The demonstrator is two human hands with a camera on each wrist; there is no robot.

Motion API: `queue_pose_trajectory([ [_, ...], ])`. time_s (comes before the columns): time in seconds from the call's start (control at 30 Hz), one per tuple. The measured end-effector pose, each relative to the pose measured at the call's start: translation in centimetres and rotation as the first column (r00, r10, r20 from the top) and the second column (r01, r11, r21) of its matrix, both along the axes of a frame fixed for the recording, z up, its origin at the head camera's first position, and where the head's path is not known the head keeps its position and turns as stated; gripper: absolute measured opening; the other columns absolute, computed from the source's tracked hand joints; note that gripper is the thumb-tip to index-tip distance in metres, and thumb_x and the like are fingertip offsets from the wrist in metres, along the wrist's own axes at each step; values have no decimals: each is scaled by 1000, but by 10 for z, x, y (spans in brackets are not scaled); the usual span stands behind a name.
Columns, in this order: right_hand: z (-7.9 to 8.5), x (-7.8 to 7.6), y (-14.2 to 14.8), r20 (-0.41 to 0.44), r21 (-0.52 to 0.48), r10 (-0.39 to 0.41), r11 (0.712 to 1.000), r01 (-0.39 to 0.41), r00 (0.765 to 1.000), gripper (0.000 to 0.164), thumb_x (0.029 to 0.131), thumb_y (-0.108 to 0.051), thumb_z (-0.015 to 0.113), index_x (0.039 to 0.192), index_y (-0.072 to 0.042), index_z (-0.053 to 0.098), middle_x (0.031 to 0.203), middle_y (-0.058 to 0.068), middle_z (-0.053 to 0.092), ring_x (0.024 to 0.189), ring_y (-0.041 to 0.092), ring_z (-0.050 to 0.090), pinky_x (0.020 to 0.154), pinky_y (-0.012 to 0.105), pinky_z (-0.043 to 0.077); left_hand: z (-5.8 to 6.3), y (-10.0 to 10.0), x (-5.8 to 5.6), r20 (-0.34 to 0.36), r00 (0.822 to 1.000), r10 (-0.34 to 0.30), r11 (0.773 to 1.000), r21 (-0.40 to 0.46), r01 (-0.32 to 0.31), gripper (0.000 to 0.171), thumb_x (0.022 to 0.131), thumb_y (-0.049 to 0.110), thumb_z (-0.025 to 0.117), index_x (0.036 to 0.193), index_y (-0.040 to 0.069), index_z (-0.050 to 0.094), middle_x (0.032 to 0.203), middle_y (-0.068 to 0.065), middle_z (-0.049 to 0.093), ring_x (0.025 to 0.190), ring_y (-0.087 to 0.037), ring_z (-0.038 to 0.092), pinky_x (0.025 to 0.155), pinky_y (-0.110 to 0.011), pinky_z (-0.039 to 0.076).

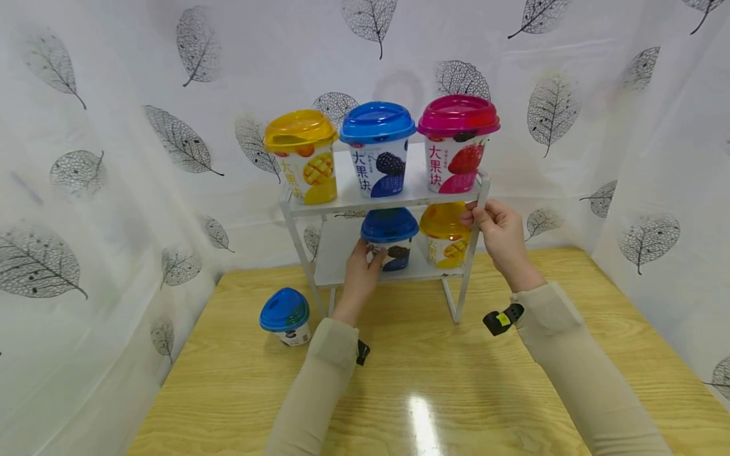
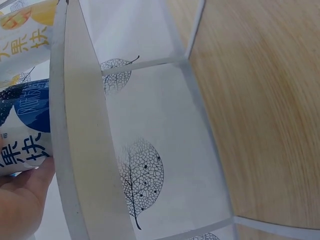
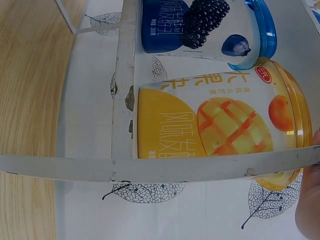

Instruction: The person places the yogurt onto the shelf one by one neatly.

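Note:
On the lower shelf of a white two-tier rack (image 1: 336,253), my left hand (image 1: 363,269) grips a blue-lidded yogurt cup (image 1: 393,237) by its left side, thumb across the front. The left wrist view shows part of this cup (image 2: 30,115) above the fingers. My right hand (image 1: 502,234) holds the rack's front right post (image 1: 469,266), fingers on both sides of it. Those fingertips lie right at the lid of a yellow-lidded yogurt cup (image 1: 447,237), which stands beside the blue-lidded one. The right wrist view has the mango picture on the yellow-lidded cup (image 3: 215,120) behind the post.
Along the upper shelf stand a yellow-lidded cup (image 1: 308,161), a blue-lidded cup (image 1: 379,152) and a pink-lidded cup (image 1: 459,149). Another blue-lidded cup (image 1: 288,316) is on the wooden table (image 1: 456,392), left of the rack. Leaf-patterned sheeting (image 1: 399,50) encloses the back and sides.

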State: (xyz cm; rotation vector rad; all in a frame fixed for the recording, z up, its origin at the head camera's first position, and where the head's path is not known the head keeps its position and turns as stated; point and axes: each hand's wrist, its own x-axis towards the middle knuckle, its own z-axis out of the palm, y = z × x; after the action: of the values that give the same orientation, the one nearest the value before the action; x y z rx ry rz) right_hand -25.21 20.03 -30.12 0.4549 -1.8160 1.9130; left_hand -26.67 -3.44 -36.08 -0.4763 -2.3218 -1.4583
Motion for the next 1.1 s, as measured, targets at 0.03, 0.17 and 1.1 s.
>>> queue_pose_trajectory([
  [0.03, 0, 0, 0, 0, 1, 1, 1000, -1, 1000, 33, 90, -10, 49, 96, 22, 47, 72, -6, 64, 67, 7, 60, 73, 16, 46, 0, 0, 0, 0, 1000, 1, 1000, -1, -1, 41, 90, 11, 52, 125, -4, 39, 126, -22, 43, 114, -35, 43, 86, -41, 43],
  [0.17, 0, 0, 0, 5, -1, 1, 1000, -1, 1000, 32, 90, -11, 49, 95, 21, 48, 72, -6, 64, 67, 7, 60, 73, 16, 46, -1, 0, 0, 0, 1000, -1, 1000, 9, 1, 42, 90, 11, 52, 126, -5, 38, 127, -22, 42, 114, -36, 42, 86, -41, 43],
  [1.1, -2, -2, 0, 11, -15, -9, 1000, 10, 1000, 34, 89, -14, 51, 94, 20, 50, 71, -5, 64, 67, 7, 62, 74, 17, 46, -32, -38, 31, -167, 986, -24, 1000, -7, 23, 40, 84, 4, 59, 119, -10, 44, 115, -22, 51, 107, -31, 49, 83, -35, 46],
])
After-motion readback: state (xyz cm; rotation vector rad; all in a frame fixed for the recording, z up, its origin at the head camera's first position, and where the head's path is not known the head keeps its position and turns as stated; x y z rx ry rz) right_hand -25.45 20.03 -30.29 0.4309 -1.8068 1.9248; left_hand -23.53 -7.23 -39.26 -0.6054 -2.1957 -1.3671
